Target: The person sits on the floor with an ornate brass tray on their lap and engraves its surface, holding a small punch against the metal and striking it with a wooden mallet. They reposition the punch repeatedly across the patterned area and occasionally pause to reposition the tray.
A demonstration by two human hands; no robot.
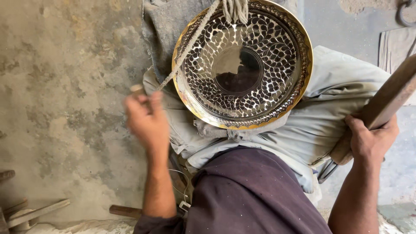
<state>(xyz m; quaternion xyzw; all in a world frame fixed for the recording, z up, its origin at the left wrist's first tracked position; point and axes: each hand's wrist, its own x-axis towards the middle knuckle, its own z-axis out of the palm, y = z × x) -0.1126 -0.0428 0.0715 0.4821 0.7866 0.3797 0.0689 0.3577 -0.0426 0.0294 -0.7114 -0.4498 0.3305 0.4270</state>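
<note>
I take the grey cloth (329, 108) over the lap as my landmark. Left of it I see a stained concrete floor (65, 86). Below and left of the cloth lie wooden pieces (30, 213) and a short brown handle (125, 211). Just below the cloth runs a thin white cable (181, 190). A dark metal hook (405, 15) sits above its right end.

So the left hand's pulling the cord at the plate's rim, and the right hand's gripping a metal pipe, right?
Not quite. The right hand grips a wooden bar, not a metal pipe; the head view shows it. The left hand does hold the cord running past the plate rim.
</note>
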